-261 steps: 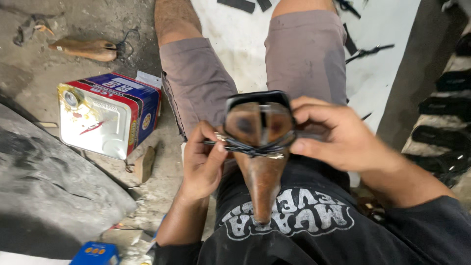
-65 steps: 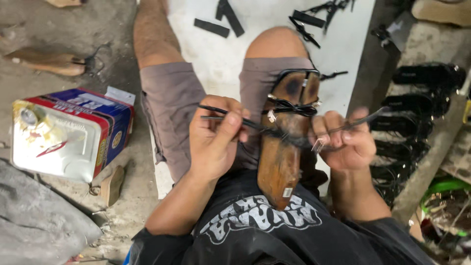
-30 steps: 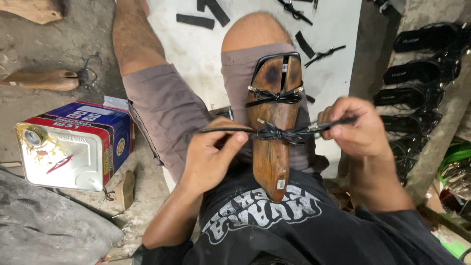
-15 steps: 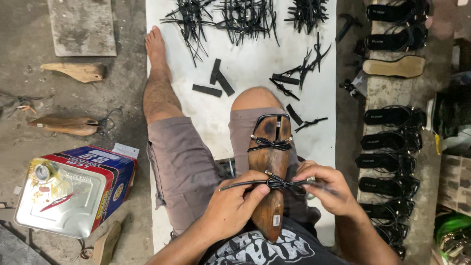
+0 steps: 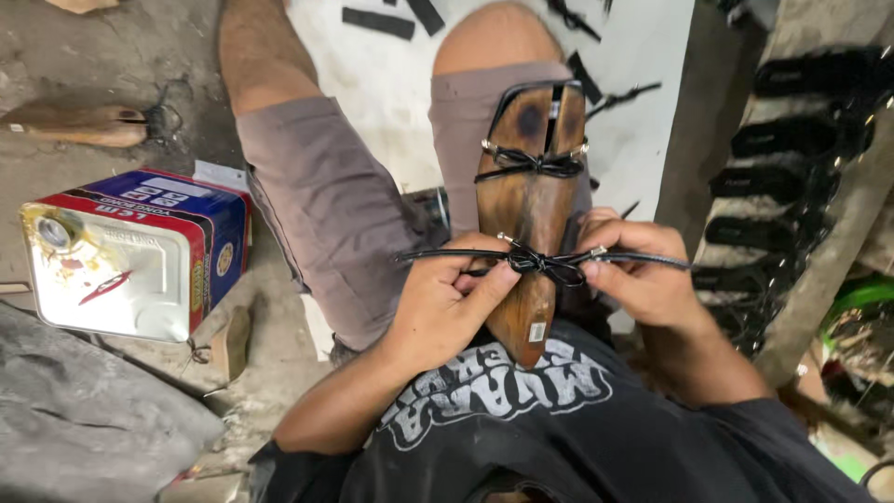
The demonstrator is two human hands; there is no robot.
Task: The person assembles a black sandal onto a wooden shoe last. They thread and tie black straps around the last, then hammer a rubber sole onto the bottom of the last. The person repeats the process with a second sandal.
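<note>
A brown wooden shoe last (image 5: 527,200) rests upright on my lap against my right thigh. A thin black strap with a bow (image 5: 545,264) lies across its middle. My left hand (image 5: 447,298) pinches the strap's left end, thumb near the bow. Gripping the strap's right end is my right hand (image 5: 643,275), held beside the last. A second black bow strap (image 5: 533,162) is fixed higher up, near the toe of the last.
A square metal can (image 5: 130,251) with red and blue sides stands on the floor at left. Another wooden last (image 5: 79,124) lies far left. Black strap pieces (image 5: 377,20) lie on a white sheet ahead. Rows of black sandals (image 5: 792,140) fill racks at right.
The view has tilted down and closer to my lap. Both hands still hold the strap with the bow across the last, the strap now pulled out straight to both sides.
</note>
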